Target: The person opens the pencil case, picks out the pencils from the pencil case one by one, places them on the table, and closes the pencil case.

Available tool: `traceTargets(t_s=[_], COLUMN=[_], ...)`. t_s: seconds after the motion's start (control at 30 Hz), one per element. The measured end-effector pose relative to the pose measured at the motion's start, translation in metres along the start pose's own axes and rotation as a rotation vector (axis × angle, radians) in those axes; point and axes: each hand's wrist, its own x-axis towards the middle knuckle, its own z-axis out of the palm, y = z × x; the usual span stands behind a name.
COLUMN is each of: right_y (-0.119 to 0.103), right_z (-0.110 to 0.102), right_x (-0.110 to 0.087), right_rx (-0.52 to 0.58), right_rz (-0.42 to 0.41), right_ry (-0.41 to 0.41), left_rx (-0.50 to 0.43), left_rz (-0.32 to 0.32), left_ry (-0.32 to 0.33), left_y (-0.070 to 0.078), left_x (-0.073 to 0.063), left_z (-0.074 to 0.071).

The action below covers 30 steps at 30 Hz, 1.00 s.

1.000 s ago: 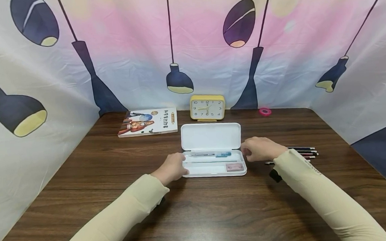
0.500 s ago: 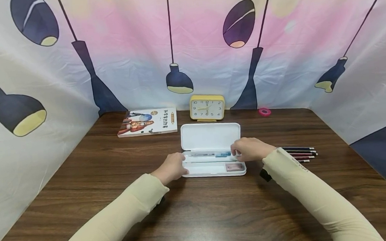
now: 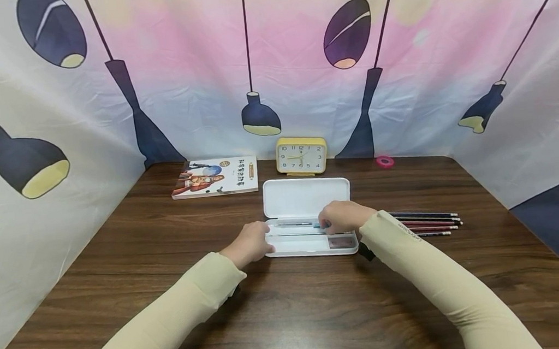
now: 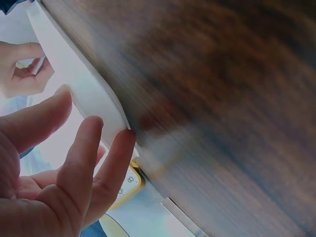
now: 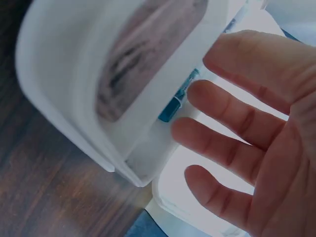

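Blue pen [image 5: 174, 104] in rear compartment of open white pencil case [image 3: 297, 244], long axis 9-to-3. Right hand [image 3: 344, 216] nearer: pen runs toward 9 o'clock from its fingers, blue end right at thumb and index tips; fingers slightly spread, pinching or not, can't tell. Left hand [image 3: 246, 244] grips case's 9 o'clock end. Eraser [image 3: 341, 243] at case's 4 o'clock.

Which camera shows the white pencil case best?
The head view, with the open pencil case nearly whole, lid included. The left wrist view shows part of its outside; right wrist, one end close up.
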Motion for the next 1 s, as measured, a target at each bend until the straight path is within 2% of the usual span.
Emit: traceTargets(t_s=[0.3, 0.6, 1.0], right_y=[-0.0007, -0.0023, -0.0041], right_z=[-0.0003, 0.0046, 0.0023], right_x=[0.0049, 0.0081, 0.0078], right_rx=[0.029, -0.013, 0.000], right_rz=[0.008, 0.043, 0.102], right_ry=[-0.007, 0.013, -0.022], left_rx=[-0.009, 0.007, -0.015], left_rz=[-0.008, 0.006, -0.025], left_ry=[0.006, 0.007, -0.016], left_y=[-0.0001, 0.0003, 0.0005], left_x=[-0.0005, -0.0008, 0.0009], left_z=[-0.0013, -0.0014, 0.0002])
